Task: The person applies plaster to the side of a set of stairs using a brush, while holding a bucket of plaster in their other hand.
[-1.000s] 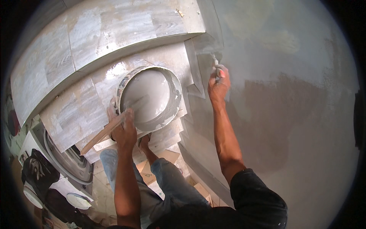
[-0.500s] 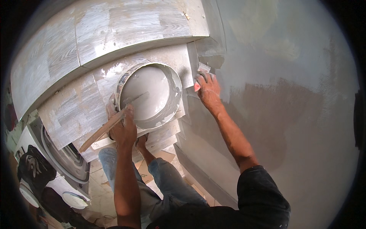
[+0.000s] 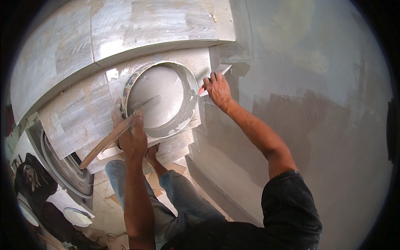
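Note:
A round bucket point(image 3: 189, 121) of wet, pale grey plaster point(image 3: 160, 93) stands on a wood-patterned step, its rim crusted. My left hand point(image 3: 132, 135) is closed on a wooden stick point(image 3: 104, 143) at the bucket's near-left rim, the thumb lying over it. The stick slants down to the left, and its other end seems to reach into the plaster. Just past the right rim, my right hand point(image 3: 218, 89) is closed on a putty knife point(image 3: 226, 69) with a reddish handle. The pale blade points toward the wall; the fingers hide part of the tool.
A grey wall point(image 3: 312, 125) with damp, darker patches rises on the right. A higher wood-patterned ledge point(image 3: 146, 25) runs behind the bucket. At the left are a white front-loading machine point(image 3: 68, 160) and a black cloth point(image 3: 35, 177). My legs stand below the bucket.
My right hand has moved left with the putty knife, from the wall toward the bucket's rim. My left hand keeps its grip on the stick. The view has shifted slightly.

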A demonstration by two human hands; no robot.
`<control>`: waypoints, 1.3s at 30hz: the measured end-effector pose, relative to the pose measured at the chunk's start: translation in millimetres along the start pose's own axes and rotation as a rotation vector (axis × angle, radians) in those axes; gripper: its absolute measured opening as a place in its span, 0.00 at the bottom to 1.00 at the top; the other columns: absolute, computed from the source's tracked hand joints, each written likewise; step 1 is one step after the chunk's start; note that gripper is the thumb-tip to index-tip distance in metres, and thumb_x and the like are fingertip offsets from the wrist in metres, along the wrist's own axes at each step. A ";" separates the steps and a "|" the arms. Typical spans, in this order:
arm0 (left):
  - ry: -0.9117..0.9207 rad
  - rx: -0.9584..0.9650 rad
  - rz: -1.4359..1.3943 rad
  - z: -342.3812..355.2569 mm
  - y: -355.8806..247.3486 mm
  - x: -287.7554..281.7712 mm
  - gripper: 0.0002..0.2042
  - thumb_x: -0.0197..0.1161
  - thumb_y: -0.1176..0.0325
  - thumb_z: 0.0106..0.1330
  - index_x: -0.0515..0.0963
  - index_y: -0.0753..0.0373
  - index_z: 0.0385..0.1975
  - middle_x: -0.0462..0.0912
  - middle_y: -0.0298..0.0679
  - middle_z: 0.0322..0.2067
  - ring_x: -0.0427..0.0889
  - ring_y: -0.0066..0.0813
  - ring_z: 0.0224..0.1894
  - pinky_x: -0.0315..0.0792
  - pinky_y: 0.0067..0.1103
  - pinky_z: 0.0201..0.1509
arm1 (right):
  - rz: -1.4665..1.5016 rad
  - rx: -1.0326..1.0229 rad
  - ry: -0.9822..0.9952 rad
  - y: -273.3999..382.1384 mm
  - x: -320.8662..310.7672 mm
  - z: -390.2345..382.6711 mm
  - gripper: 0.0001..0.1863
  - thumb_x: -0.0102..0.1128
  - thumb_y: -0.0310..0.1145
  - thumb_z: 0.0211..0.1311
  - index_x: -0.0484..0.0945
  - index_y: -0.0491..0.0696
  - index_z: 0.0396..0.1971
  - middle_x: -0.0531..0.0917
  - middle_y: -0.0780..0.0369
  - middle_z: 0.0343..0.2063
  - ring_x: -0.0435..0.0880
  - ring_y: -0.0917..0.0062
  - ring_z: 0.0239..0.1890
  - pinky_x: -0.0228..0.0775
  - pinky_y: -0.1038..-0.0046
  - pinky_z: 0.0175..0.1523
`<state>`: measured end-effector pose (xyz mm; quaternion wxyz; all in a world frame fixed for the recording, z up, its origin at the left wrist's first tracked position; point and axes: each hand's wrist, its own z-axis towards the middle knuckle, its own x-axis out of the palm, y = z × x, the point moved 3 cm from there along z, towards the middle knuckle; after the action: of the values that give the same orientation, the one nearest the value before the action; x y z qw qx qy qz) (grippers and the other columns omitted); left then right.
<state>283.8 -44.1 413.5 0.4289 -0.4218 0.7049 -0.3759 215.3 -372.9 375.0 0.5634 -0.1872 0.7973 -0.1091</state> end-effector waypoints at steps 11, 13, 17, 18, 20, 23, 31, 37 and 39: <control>-0.012 -0.029 -0.050 6.8 -10.8 -3.1 0.24 0.51 0.68 0.70 0.60 0.70 0.63 0.70 0.51 0.54 0.69 0.36 0.58 0.63 0.30 0.63 | -0.008 0.017 0.068 -6.7 16.9 15.6 0.13 0.54 0.42 0.62 0.75 0.47 0.38 0.77 0.53 0.42 0.72 0.60 0.51 0.65 0.63 0.55; -0.006 -0.052 -0.072 7.1 -13.0 -3.0 0.24 0.51 0.68 0.69 0.59 0.70 0.63 0.70 0.51 0.55 0.69 0.37 0.58 0.62 0.31 0.64 | -0.052 0.004 0.057 -7.7 20.9 15.5 0.13 0.54 0.41 0.62 0.75 0.47 0.39 0.77 0.53 0.43 0.72 0.60 0.51 0.64 0.63 0.56; 0.023 -0.059 -0.115 10.4 -19.5 -3.4 0.25 0.51 0.67 0.69 0.59 0.70 0.63 0.69 0.52 0.55 0.68 0.39 0.58 0.61 0.33 0.65 | -0.037 0.019 0.168 -11.0 23.0 18.3 0.13 0.54 0.40 0.63 0.75 0.47 0.40 0.76 0.53 0.44 0.71 0.60 0.53 0.64 0.62 0.56; 0.024 -0.047 -0.117 10.9 -20.1 -3.6 0.25 0.51 0.67 0.69 0.59 0.70 0.63 0.69 0.52 0.56 0.68 0.40 0.59 0.60 0.34 0.65 | -0.034 0.020 0.180 -10.8 21.9 19.1 0.13 0.53 0.40 0.63 0.75 0.47 0.40 0.76 0.53 0.44 0.71 0.60 0.53 0.64 0.62 0.56; 0.017 -0.074 -0.150 10.7 -19.2 -2.5 0.25 0.51 0.67 0.69 0.59 0.70 0.64 0.68 0.53 0.56 0.67 0.40 0.60 0.60 0.34 0.66 | -0.032 0.021 0.187 -10.3 20.6 19.5 0.13 0.53 0.40 0.63 0.75 0.47 0.40 0.76 0.53 0.44 0.71 0.60 0.53 0.64 0.63 0.56; 0.016 -0.104 -0.159 10.5 -18.0 -1.5 0.25 0.51 0.67 0.68 0.59 0.70 0.64 0.67 0.53 0.57 0.66 0.40 0.61 0.59 0.34 0.67 | -0.034 0.020 0.175 -9.9 21.1 19.0 0.13 0.53 0.39 0.63 0.75 0.46 0.40 0.76 0.53 0.43 0.71 0.60 0.52 0.64 0.63 0.55; 0.016 -0.143 -0.109 10.7 -9.0 -2.2 0.27 0.52 0.66 0.68 0.57 0.69 0.65 0.66 0.56 0.59 0.65 0.43 0.62 0.57 0.36 0.68 | -0.014 0.044 0.228 -7.2 21.5 24.8 0.12 0.51 0.37 0.63 0.76 0.46 0.41 0.77 0.53 0.43 0.72 0.60 0.51 0.64 0.64 0.55; 0.032 -0.178 -0.223 10.8 -22.7 -1.5 0.27 0.52 0.66 0.68 0.58 0.69 0.65 0.66 0.56 0.58 0.66 0.43 0.62 0.57 0.37 0.68 | -0.067 0.064 0.250 -7.0 25.3 29.2 0.14 0.51 0.36 0.63 0.76 0.46 0.44 0.77 0.53 0.43 0.72 0.60 0.52 0.64 0.62 0.55; 0.016 -0.122 -0.165 12.5 -17.2 -2.1 0.27 0.52 0.66 0.68 0.58 0.69 0.65 0.66 0.56 0.58 0.66 0.43 0.61 0.58 0.37 0.68 | -0.097 0.062 0.221 -6.1 26.2 30.1 0.14 0.50 0.36 0.63 0.76 0.46 0.44 0.77 0.53 0.43 0.72 0.59 0.52 0.64 0.62 0.55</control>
<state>300.6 -50.5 425.0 0.3645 -0.5006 0.6928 -0.3695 236.9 -388.3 344.6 0.4717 -0.1951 0.8407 -0.1807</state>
